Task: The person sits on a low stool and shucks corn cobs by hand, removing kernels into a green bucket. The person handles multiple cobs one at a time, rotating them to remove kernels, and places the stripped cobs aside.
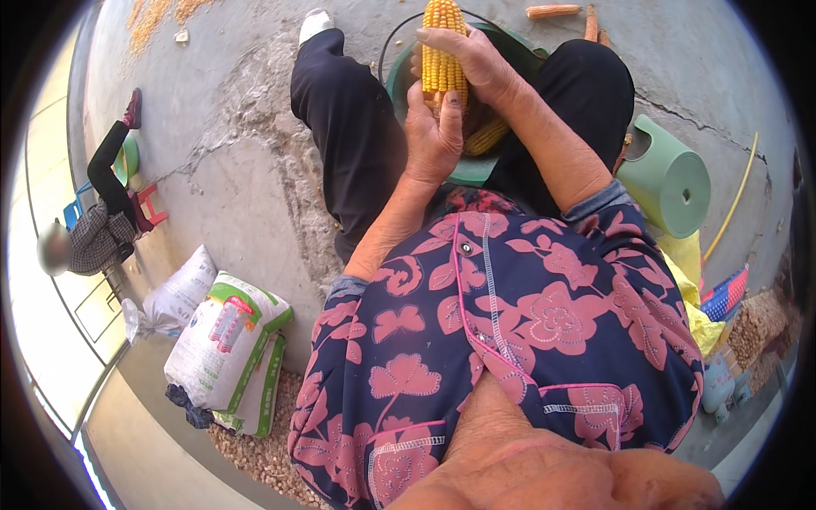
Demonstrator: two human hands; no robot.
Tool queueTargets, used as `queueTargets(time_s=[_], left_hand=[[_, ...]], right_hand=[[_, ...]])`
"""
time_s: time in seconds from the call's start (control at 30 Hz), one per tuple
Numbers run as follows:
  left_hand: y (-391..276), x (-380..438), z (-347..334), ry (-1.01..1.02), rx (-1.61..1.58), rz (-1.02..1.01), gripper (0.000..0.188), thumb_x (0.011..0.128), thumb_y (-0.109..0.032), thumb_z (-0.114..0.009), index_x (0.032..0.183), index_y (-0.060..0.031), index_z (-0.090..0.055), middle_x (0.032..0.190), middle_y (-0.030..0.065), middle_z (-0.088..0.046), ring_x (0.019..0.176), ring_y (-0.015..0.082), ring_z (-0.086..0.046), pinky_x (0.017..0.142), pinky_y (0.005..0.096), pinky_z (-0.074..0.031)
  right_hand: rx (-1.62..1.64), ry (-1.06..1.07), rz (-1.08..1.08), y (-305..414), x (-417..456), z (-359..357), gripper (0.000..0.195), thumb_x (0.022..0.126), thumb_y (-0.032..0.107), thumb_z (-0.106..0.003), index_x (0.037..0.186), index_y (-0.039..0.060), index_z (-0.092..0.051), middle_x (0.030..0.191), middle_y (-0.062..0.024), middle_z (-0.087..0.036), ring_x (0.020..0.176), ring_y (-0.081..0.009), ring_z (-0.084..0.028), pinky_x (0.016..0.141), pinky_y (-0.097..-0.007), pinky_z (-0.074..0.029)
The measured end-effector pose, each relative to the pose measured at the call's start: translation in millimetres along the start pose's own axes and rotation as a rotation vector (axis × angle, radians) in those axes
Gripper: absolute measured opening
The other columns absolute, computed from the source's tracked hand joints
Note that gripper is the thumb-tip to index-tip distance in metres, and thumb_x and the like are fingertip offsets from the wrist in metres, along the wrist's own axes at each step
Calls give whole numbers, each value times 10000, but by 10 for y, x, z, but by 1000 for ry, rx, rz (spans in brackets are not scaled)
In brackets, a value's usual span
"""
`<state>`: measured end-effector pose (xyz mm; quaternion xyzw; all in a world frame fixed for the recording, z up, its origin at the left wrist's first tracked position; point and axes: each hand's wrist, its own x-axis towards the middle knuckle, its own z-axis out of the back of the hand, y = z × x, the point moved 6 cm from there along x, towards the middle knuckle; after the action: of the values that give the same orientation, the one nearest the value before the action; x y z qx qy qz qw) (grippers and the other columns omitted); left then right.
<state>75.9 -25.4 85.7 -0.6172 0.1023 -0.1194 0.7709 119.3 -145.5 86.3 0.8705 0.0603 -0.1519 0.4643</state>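
Observation:
Both my hands hold one ear of yellow corn (444, 60) above a green bucket (470, 171) between my knees. My left hand (433, 137) grips its near end, with the thumb close to a small patch of bare cob. Higher up, my right hand (475, 60) wraps around the ear from the right, its thumb lying across the kernels. Another ear of corn (488, 138) lies inside the bucket, partly hidden by my arm. The bucket's thin dark handle (382, 48) rests to the left of its rim.
Stripped corn cobs (553, 11) lie beyond the bucket, loose kernels (150, 29) at far left. A green plastic stool (666, 182) lies at my right. Filled sacks (223, 344) stand at left behind me. Another person (105, 223) sits farther left by a green basin (127, 158).

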Motion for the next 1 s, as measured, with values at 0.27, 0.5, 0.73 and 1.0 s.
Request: queueTargets(time_s=[0.27,0.5,0.73,1.0], left_hand=[[153,8,47,-47,25,-43,452,1044,-372,-388,1117,43,-551,900,80,-614,786,158,-570,743,292,-481],[119,34,61,40,-71,65,492,1032,-409,-423,1160,49,-550,966,89,-628,864,145,-571,782,298,-482],[-16,-43,-57,121,-98,-35,580,984,-342,-583,1356,51,-374,1187,123,-577,1077,178,-553,955,306,-439],[95,-60,-40,58,-8,-61,528,1009,-318,-493,1354,62,-368,1188,155,-577,1073,209,-559,953,329,-441]], right_hand=[[9,-57,10,-76,33,44,318,867,276,-705,1006,6,-608,864,-89,-650,770,-177,-663,712,-317,-561],[16,-92,-8,-69,57,95,367,869,301,-698,1050,-3,-600,882,-97,-650,792,-190,-671,743,-323,-567],[144,-139,-116,-97,87,200,402,880,307,-687,1104,-7,-571,934,-122,-643,828,-213,-675,764,-347,-576],[131,-183,-53,-130,77,227,384,886,298,-683,1082,-10,-564,910,-131,-645,809,-235,-678,760,-348,-576]])
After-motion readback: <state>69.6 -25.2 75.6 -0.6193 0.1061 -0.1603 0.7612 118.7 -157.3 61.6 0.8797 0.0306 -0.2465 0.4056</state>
